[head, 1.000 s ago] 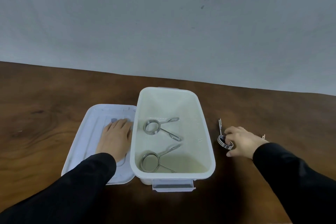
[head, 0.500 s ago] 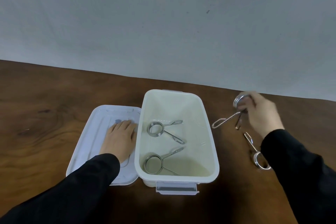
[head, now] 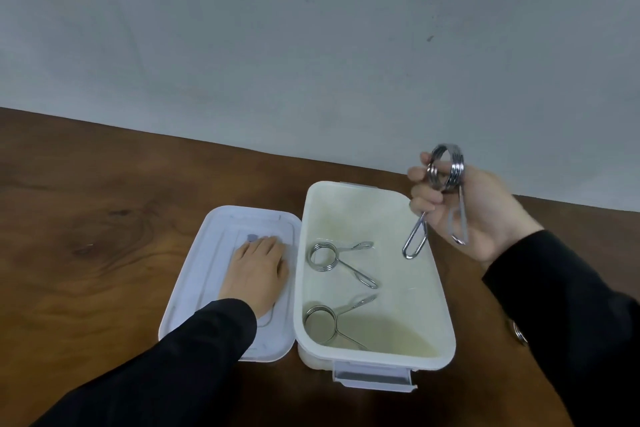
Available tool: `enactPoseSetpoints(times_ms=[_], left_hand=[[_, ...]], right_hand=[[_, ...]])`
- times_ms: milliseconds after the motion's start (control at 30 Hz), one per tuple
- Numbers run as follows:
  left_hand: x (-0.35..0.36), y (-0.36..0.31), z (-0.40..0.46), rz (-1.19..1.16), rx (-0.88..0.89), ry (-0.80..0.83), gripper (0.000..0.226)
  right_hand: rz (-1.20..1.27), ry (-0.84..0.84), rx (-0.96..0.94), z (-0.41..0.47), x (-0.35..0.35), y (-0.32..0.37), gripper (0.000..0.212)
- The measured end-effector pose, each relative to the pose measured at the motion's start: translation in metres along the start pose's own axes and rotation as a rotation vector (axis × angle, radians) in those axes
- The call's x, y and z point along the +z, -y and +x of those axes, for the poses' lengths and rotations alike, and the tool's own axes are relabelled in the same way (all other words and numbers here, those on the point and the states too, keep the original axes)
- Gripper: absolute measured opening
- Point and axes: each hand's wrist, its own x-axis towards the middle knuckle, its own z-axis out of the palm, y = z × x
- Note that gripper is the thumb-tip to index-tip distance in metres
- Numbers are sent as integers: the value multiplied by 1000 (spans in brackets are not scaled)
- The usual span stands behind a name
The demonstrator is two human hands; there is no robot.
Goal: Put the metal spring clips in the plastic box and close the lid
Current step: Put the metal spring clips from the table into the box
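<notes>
Two spring clips (head: 337, 262) are seen lying inside the open plastic box (head: 445, 308) on the wooden table (head: 86, 253), one nearer the far end, one nearer the front. A third clip (head: 445, 172) is gripped by the right hand (head: 474, 215), raised above the box's right rim. The left hand (head: 256, 270) is laid flat, fingers spread, on the lid (head: 194, 291), which rests just beside the box's left wall.

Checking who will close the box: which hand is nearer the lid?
Left. The left hand lies flat on the lid beside the plastic box; the right hand is raised beyond the box's far right side, gripping a spring clip.
</notes>
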Motion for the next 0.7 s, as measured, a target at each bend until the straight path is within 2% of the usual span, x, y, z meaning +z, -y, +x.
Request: enactPoseSetpoints(times_ms=[100, 200, 233, 300, 367, 467, 600, 700], left_hand=[[2, 2, 0, -13, -5, 0, 36], [3, 3, 0, -14, -3, -9, 35], [3, 3, 0, -13, -1, -15, 35], [4, 3, 0, -8, 1, -17, 36], [4, 3, 0, -6, 4, -14, 37], [3, 3, 0, -16, 5, -23, 36], [1, 2, -1, -20, 13, -56, 30], [1, 3, 0, -22, 18, -53, 31]], right_hand=[[52, 32, 73, 6, 6, -26, 30], [-32, 69, 118, 8, 11, -43, 65], [-111, 56, 120, 8, 14, -46, 69], [-387, 12, 65, 8, 18, -50, 53], [-827, 28, -54, 11, 24, -51, 37], [-1541, 144, -225, 21, 29, -55, 34], [-1978, 412, -174, 49, 28, -77, 50], [-2197, 506, -118, 70, 18, -96, 54]])
